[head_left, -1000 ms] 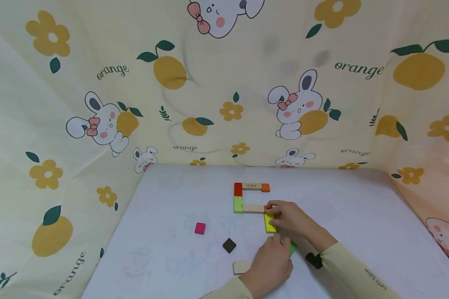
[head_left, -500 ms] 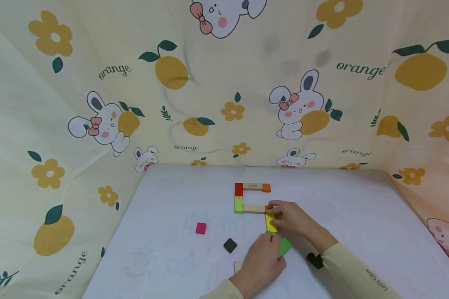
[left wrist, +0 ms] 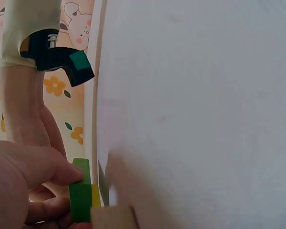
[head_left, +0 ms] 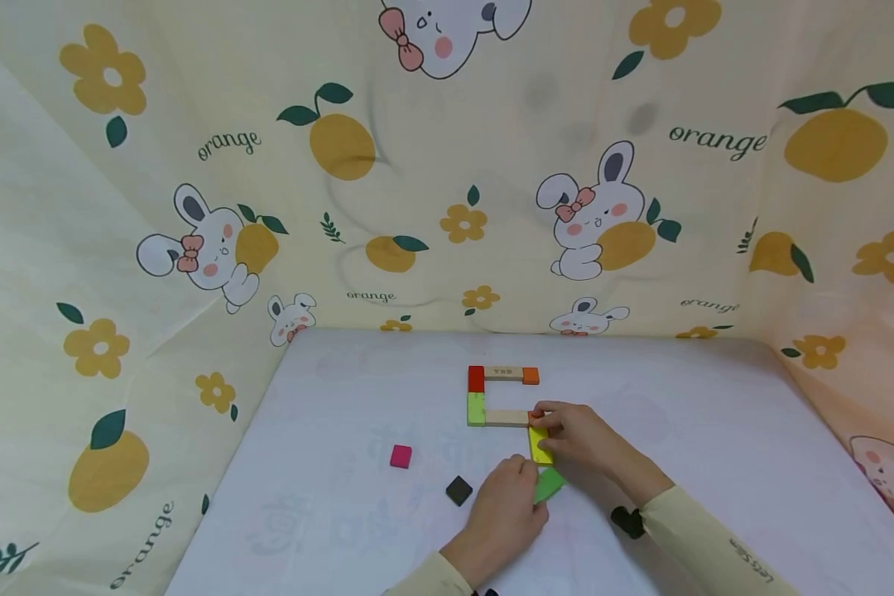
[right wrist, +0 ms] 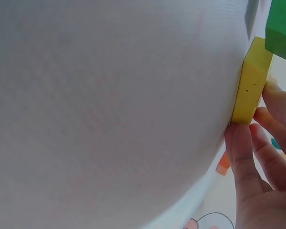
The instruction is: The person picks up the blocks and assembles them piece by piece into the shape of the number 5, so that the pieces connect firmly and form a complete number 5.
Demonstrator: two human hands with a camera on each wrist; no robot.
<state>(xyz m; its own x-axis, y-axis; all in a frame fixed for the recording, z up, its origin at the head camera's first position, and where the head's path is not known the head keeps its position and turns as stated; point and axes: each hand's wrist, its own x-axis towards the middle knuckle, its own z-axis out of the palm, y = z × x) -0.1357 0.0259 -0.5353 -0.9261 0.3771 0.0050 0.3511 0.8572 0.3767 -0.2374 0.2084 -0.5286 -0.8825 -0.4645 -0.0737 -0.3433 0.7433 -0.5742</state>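
My left hand [head_left: 505, 515] pinches a green block [head_left: 549, 485] between thumb and fingers, just below a yellow block [head_left: 540, 447]. At the yellow block, my right hand [head_left: 577, 436] holds it by its side and end; an orange block by its fingertips is mostly covered. In the left wrist view the thumb lies on the green block [left wrist: 80, 202], and a plain wooden block [left wrist: 113, 218] shows near it. In the right wrist view fingers touch the yellow block [right wrist: 251, 83], with the green block [right wrist: 281, 33] by its far end.
A joined line of blocks lies beyond: orange [head_left: 531, 376], printed wooden [head_left: 502, 373], red [head_left: 476, 378], light green [head_left: 476, 409] and plain wooden [head_left: 507, 418]. A magenta block [head_left: 401, 456] and a black block [head_left: 459, 491] lie apart on the white table [head_left: 328, 497].
My left hand has moved left and slightly up, bringing the green block to the yellow block's lower end. The loose wooden block is now hidden in the head view. My right hand stays put.
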